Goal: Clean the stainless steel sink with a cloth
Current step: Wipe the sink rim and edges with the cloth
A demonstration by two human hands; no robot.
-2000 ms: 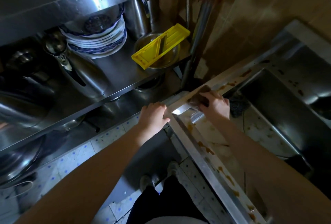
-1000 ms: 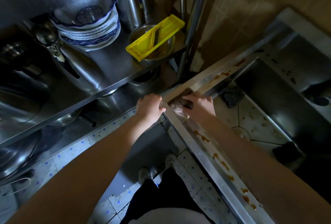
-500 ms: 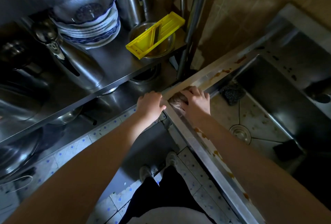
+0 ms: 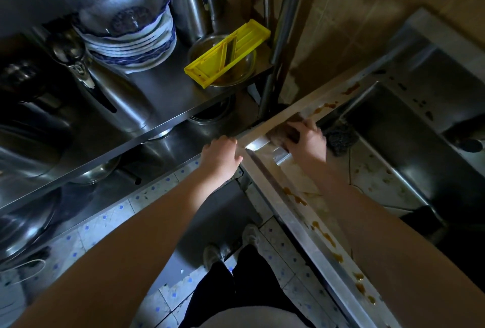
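job looks early, prob. well under half done. right hand (image 4: 305, 138) holds the brown cloth (image 4: 284, 133) down on the sink (image 4: 258, 142) rim at its near corner. fingers lie close together and bent over the cloth, gripping it; slight blur, so thumb position can't be told. left hand (image 4: 220, 158) braces on the outer edge of that same corner, fingers curled over the lip, on bare metal w/ no cloth in it. the rim patch right by the cloth shines w/o marks, so that bit reads as wiped. the rest doesn't: brown stains (image 4: 296, 198) dot the front rim toward the person, more stains (image 4: 325, 106) sit on the rim run beyond the cloth, plus dark specks (image 4: 422, 103) on the far ledge. basin floor (image 4: 375, 170) looks smeared & spotty too. a dark scouring pad (image 4: 339, 137) sits in the basin corner just beside the right hand, not in use. left to do, judging from this: both rim runs, far ledge, basin walls & floor. yellow slicer (image 4: 227, 56) and plates (image 4: 131, 39) on the shelf aren't involved.
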